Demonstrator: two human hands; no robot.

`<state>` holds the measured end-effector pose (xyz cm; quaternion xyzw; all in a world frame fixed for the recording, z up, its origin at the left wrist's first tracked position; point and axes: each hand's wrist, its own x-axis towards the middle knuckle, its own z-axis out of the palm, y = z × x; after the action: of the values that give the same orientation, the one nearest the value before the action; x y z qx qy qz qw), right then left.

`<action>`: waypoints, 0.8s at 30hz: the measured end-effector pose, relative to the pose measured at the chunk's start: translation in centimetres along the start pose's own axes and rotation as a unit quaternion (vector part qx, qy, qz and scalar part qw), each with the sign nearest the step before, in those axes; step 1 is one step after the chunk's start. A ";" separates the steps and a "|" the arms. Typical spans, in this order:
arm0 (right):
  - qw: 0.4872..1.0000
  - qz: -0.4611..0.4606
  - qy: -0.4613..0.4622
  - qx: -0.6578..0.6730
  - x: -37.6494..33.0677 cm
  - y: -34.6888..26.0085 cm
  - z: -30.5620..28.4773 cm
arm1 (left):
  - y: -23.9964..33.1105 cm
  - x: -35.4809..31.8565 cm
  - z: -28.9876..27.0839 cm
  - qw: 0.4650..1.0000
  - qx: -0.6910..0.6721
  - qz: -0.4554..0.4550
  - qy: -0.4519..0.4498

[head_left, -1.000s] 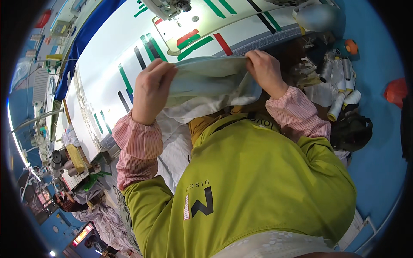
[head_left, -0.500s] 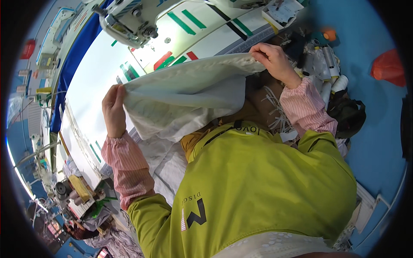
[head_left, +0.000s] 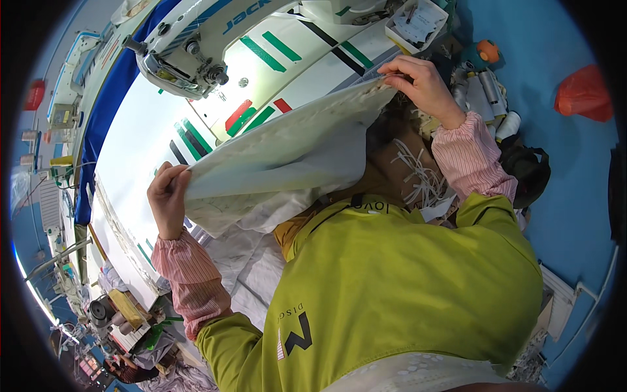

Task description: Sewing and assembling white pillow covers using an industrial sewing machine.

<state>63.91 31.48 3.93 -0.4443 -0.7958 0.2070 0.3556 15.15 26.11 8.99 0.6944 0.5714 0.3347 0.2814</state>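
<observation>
A pale grey-white piece of fabric (head_left: pixel 281 153) is stretched by its upper edge between my two hands, its lower part hanging in folds toward my lap. My left hand (head_left: pixel 168 199) pinches the left corner between thumb and fingers, over the near left side of the white sewing table (head_left: pixel 140 137). Higher and farther off, my right hand (head_left: pixel 421 85) pinches the other end of the edge. Beyond the fabric stands a white sewing machine (head_left: pixel 186 62), its needle area lit. The fabric is apart from the needle.
Green, black and red tape strips (head_left: pixel 192 138) mark the table. A small white box (head_left: pixel 418 26) sits at its far right. Thread spools (head_left: pixel 508 125), white fabric strips (head_left: pixel 418 171) and a dark bag (head_left: pixel 528 171) lie at the right. More white cloth (head_left: pixel 251 258) covers my lap's left.
My left hand has come lower with its corner, and my right hand has risen slightly. The stretched edge now slopes more steeply. The view has shifted, showing more of the sewing machine.
</observation>
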 end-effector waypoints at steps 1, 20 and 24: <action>1.000 0.002 0.009 -0.010 0.5 0.2 0.3 | -0.1 0.1 -0.1 1.000 0.004 -0.001 -0.011; 0.965 0.101 0.179 -0.160 12.8 8.8 12.9 | -7.3 6.0 3.4 0.981 0.088 -0.160 0.060; 0.960 0.086 0.184 -0.193 12.9 9.3 13.2 | -7.5 6.7 3.5 0.980 0.122 -0.146 0.065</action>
<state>54.66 47.21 -5.89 -0.6021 -0.6999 -0.0062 0.3841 14.24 34.06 1.98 0.6090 0.7205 0.2626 0.2029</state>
